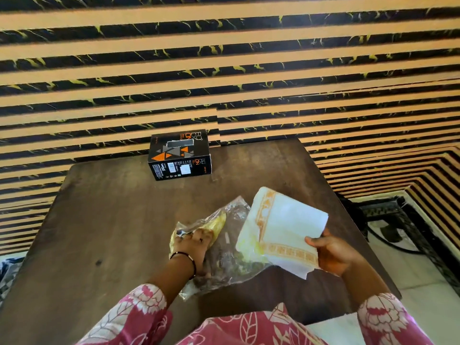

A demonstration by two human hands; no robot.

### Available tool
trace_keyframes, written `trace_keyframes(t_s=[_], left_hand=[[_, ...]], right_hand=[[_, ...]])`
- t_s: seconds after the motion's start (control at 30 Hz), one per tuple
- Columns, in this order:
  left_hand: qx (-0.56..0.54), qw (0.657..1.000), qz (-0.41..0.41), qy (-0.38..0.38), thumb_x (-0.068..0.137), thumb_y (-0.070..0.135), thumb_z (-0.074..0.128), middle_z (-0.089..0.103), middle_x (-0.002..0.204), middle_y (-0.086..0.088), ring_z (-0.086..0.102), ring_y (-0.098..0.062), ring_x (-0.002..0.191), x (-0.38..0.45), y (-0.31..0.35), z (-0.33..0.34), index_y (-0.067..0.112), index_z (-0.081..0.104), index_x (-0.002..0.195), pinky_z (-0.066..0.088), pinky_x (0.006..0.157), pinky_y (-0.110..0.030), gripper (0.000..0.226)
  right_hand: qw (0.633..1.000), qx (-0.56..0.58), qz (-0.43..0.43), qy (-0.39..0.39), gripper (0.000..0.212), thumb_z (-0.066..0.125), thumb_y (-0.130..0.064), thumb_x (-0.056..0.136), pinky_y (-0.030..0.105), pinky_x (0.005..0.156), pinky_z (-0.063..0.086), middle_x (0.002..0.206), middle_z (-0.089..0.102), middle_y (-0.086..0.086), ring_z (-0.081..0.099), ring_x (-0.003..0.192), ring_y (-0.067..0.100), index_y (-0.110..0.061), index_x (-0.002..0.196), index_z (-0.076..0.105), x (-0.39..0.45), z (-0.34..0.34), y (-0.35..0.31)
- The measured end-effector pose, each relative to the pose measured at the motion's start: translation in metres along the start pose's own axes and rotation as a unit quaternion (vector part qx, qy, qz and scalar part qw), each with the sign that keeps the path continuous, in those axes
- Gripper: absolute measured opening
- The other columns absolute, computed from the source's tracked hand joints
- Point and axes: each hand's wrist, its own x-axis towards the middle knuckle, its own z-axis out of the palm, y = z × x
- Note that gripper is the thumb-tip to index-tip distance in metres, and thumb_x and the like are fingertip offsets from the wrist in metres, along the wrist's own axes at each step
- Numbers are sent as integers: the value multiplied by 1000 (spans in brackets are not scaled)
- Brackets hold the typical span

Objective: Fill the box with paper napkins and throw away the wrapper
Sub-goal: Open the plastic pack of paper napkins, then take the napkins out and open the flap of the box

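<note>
A dark wooden bench (112,220) seen from above. The left hand (193,242), palm down with a bracelet at the wrist, presses and grips a crumpled clear wrapper (224,257) lying flat on the bench. Further back, near the striped wall, stands a black and orange box (179,155). The right hand (333,252), palm turned inward, grasps a stack of white paper napkins (281,230) with orange borders, tilted beside the wrapper

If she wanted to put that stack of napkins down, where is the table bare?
The table is bare on its whole left side, and in the strip between the black box and the wrapper. It is crowded near the front, where the left hand pins the wrapper beside the napkins.
</note>
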Motion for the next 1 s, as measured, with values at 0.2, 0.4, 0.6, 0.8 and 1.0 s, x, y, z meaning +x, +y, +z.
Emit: trace_keyframes(t_s=[0.2,0.4,0.6,0.8,1.0], left_hand=[[-12,996,-91,-14,64,59,63,37,137,-11,43,-33,123,-8,14,-4,27,25,138,36,101,-47,89],[-64,984,-162,-24,67,65,57,36,135,-14,49,-33,118,-13,29,1,18,24,137,44,95,-46,91],[-63,981,-184,-14,89,38,51,50,130,-11,53,-25,117,-17,50,-4,13,40,133,47,90,-34,51],[-37,993,-97,51,88,25,51,52,128,-6,55,-26,115,-20,74,-18,16,45,126,46,93,-39,39],[-128,988,12,85,87,29,51,21,148,-5,19,-31,138,-15,96,1,25,34,132,14,114,-55,49]], right_hand=[[977,178,-114,39,35,73,-7,70,37,51,58,82,76,6,74,75,24,-18,100,59,-5,-13,14],[945,261,-147,130,26,44,-2,92,38,50,58,85,76,4,74,75,25,-21,99,60,-1,-26,32],[919,319,-143,182,42,68,-4,76,43,52,59,110,63,10,69,88,32,-15,114,53,5,-23,35],[946,245,-87,192,22,54,-7,90,39,62,59,120,60,11,64,100,30,-12,112,56,7,-26,38],[960,216,-1,179,24,54,-9,91,35,57,60,101,66,19,63,93,33,0,113,55,2,-18,58]])
